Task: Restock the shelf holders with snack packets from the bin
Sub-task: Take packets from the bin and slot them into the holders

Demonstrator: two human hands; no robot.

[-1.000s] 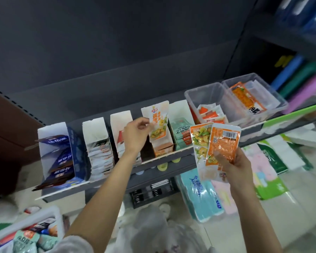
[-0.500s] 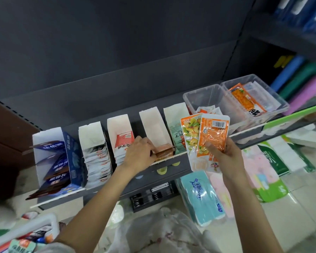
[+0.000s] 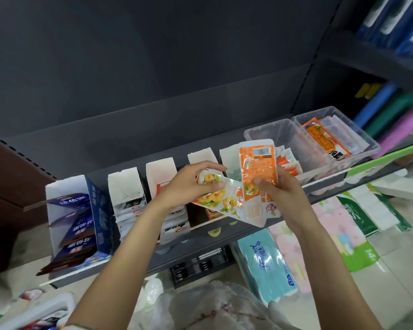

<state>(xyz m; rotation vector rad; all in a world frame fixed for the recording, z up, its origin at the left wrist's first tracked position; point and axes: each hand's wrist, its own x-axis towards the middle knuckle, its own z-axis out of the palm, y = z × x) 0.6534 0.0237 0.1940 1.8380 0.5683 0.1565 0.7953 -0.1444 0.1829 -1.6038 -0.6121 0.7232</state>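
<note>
Left hand [image 3: 188,182] pinches yellow-print packet [image 3: 218,198], right hand [image 3: 275,186] grips orange packet [image 3: 257,167], both above shelf holders [image 3: 126,184].

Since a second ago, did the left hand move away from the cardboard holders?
Yes. The left hand left the holder it was reaching into and went right, and now pinches a snack packet beside the right hand.

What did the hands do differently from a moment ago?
The left hand let go of the packet it put in the cardboard holder, moved right and now pinches the yellow-print packet from the right hand's stack. The right hand still holds the orange packet. Holders and clear bins stayed put.
</note>
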